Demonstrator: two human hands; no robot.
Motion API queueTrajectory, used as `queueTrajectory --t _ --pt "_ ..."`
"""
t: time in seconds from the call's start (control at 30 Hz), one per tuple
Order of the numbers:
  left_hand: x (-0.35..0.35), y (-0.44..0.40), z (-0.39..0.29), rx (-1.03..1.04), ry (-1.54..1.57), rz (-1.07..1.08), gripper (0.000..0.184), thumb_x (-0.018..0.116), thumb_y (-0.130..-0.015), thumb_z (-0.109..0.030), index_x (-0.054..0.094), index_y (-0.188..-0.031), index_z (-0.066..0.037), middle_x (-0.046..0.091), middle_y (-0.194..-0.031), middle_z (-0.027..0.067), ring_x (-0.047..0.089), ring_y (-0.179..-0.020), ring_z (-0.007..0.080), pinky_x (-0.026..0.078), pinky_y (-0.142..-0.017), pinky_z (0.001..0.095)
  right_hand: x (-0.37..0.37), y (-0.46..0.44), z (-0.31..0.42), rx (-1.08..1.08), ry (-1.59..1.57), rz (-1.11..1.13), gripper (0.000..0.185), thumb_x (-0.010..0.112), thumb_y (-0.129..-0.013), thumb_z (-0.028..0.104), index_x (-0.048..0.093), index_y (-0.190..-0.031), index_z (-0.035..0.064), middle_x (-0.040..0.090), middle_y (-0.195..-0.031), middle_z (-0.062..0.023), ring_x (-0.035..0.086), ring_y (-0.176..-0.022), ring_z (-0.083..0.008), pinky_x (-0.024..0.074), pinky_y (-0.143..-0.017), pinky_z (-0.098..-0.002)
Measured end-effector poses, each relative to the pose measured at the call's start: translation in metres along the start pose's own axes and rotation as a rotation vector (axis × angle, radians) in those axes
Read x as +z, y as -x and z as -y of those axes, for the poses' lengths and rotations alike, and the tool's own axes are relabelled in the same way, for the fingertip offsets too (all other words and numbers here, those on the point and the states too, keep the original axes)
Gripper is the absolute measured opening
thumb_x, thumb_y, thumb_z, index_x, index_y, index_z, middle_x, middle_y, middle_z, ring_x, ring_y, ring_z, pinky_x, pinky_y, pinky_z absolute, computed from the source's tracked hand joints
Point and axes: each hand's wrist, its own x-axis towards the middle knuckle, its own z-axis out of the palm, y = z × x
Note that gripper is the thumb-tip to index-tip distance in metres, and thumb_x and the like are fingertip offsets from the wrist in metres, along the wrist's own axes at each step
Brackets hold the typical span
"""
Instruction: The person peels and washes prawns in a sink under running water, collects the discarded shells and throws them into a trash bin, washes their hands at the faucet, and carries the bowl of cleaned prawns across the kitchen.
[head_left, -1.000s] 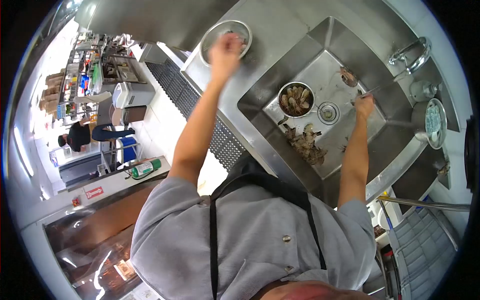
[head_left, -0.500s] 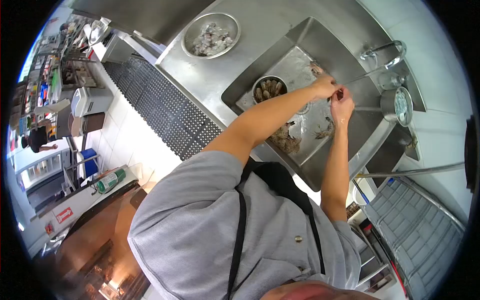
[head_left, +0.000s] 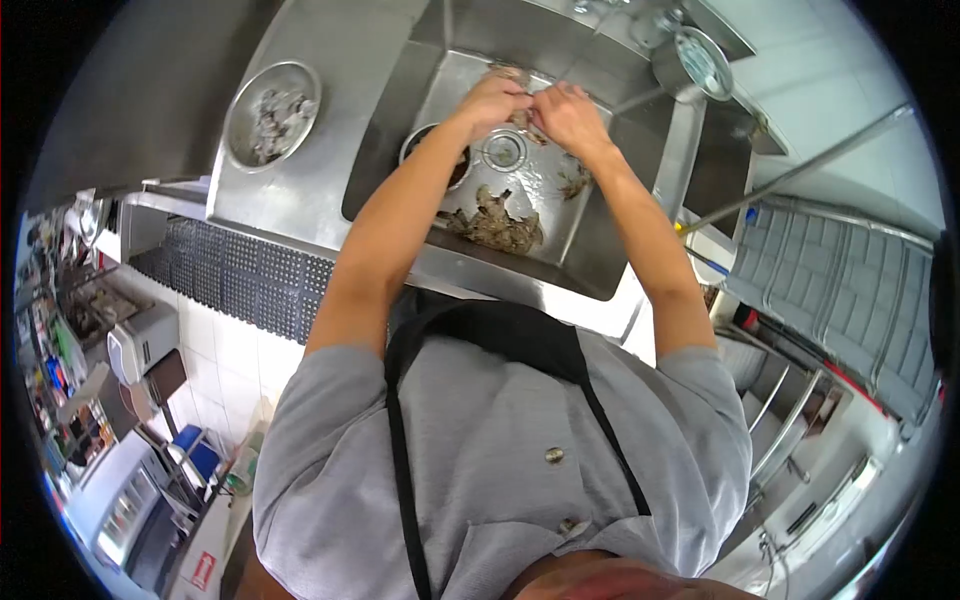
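Observation:
My left hand [head_left: 492, 103] and my right hand [head_left: 570, 115] meet over the far part of a steel sink [head_left: 600, 265], fingers closed together. A brownish shrimp [head_left: 527, 124] shows between and just below them; the fingers hide part of it. Under my left forearm stands a round metal pot [head_left: 408, 152], mostly covered, with dark contents. A pile of shrimp shells and heads [head_left: 500, 225] lies on the near sink floor. More shrimp scraps [head_left: 572, 182] lie to the right, and another pinkish bit [head_left: 508, 72] lies behind my left hand.
A steel bowl [head_left: 236, 130] of peeled shrimp [head_left: 280, 120] rests on the counter to the left. The drain [head_left: 503, 150] sits mid-sink. At the far right corner is a metal pot [head_left: 690, 65] with something pale inside. A metal pole [head_left: 800, 170] slants at right.
My view has turned, so the sink now lies straight ahead and further left. My hands stay close together, and a shrimp now shows below them.

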Motion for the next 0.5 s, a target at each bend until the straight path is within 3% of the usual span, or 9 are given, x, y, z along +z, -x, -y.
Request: queueTrajectory --t 0.07,0.2,0.23,0.3,0.33,0.37,0.4,0.43,0.5 --pt "0.0 0.004 0.003 0.109 -0.247 -0.196 0.023 0.062 -0.089 -0.014 0.064 -0.105 0.002 0.066 -0.095 0.0071 0.06 -0.083 0.0168 0.048 -0.072 0.0336 -0.002 -0.002 0.006 0.08 -0.044 0.084 0.026 0.062 -0.083 0.03 0.059 -0.09 0.0049 0.066 -0.088 -0.0142 0.062 -0.089 -0.0336 0.0479 -0.08 -0.0444" --pt "0.003 0.018 -0.008 0.176 -0.505 -0.231 0.025 0.061 -0.088 -0.012 0.063 -0.108 0.002 0.066 -0.094 0.0114 0.062 -0.086 0.0212 0.048 -0.074 0.0339 0.006 -0.009 0.007 0.236 -0.284 0.304 0.033 0.053 -0.089 0.035 0.06 -0.085 0.0029 0.067 -0.084 -0.0173 0.064 -0.08 -0.0345 0.05 -0.074 -0.0462" --pt "0.005 0.021 -0.01 0.231 -0.647 -0.241 0.025 0.061 -0.086 -0.01 0.063 -0.108 0.001 0.065 -0.1 0.0139 0.062 -0.09 0.024 0.048 -0.075 0.0348 0.012 -0.009 0.004 0.241 -0.287 0.308 0.033 0.053 -0.089 0.035 0.06 -0.085 0.0029 0.067 -0.084 -0.0173 0.064 -0.08 -0.0345 0.05 -0.074 -0.0462" --pt "0.007 0.02 -0.008 0.292 -0.793 -0.243 0.025 0.06 -0.084 -0.007 0.062 -0.108 0.001 0.063 -0.106 0.0164 0.062 -0.093 0.0268 0.049 -0.076 0.0357 0.02 -0.013 0.0 0.18 -0.405 0.307 0.039 0.044 -0.093 0.033 0.059 -0.075 0.0025 0.066 -0.077 -0.0181 0.064 -0.069 -0.0284 0.0498 -0.065 -0.0424" --pt "0.008 0.022 -0.005 0.493 -0.95 -0.249 0.025 0.059 -0.083 -0.005 0.061 -0.107 0.001 0.06 -0.11 0.0172 0.061 -0.094 0.0296 0.049 -0.077 0.0378 0.022 -0.012 -0.006 0.188 -0.407 0.308 0.039 0.044 -0.093 0.033 0.059 -0.075 0.0025 0.066 -0.077 -0.0181 0.064 -0.069 -0.0284 0.0498 -0.065 -0.0424" --pt "0.008 0.023 -0.003 0.699 -1.102 -0.253 0.025 0.058 -0.082 -0.004 0.06 -0.107 0.0 0.058 -0.113 0.0179 0.06 -0.096 0.0325 0.049 -0.079 0.0398 0.008 -0.02 -0.011 0.344 -0.639 0.56 0.038 0.042 -0.093 0.03 0.058 -0.072 0.0023 0.065 -0.072 -0.0162 0.062 -0.062 -0.0251 0.048 -0.06 -0.0407" --pt "0.009 0.023 -0.002 0.696 -1.102 -0.244 0.025 0.058 -0.082 -0.004 0.06 -0.107 0.0 0.058 -0.113 0.0179 0.06 -0.096 0.0325 0.049 -0.079 0.0398 -0.002 -0.023 -0.011 0.5 -0.874 0.814 0.038 0.04 -0.092 0.027 0.057 -0.07 0.0021 0.064 -0.068 -0.0144 0.06 -0.056 -0.0218 0.0462 -0.055 -0.039" --pt "0.008 0.022 -0.002 0.794 -1.241 -0.156 0.024 0.056 -0.082 -0.003 0.06 -0.106 -0.001 0.056 -0.112 0.0168 0.06 -0.096 0.0335 0.049 -0.08 0.0415 0.02 -0.018 -0.02 0.409 -0.91 0.819 0.033 0.038 -0.091 0.021 0.056 -0.07 0.002 0.059 -0.061 -0.0091 0.054 -0.05 -0.0166 0.0419 -0.05 -0.0356" --pt "0.004 0.019 -0.006 0.896 -1.379 -0.057 0.024 0.055 -0.082 -0.002 0.059 -0.106 -0.002 0.054 -0.11 0.0158 0.059 -0.096 0.0345 0.049 -0.081 0.0432 0.005 -0.016 -0.013 0.338 -0.837 0.94 0.031 0.038 -0.091 0.019 0.056 -0.072 0.0017 0.058 -0.06 -0.0083 0.054 -0.05 -0.0164 0.0417 -0.05 -0.036"
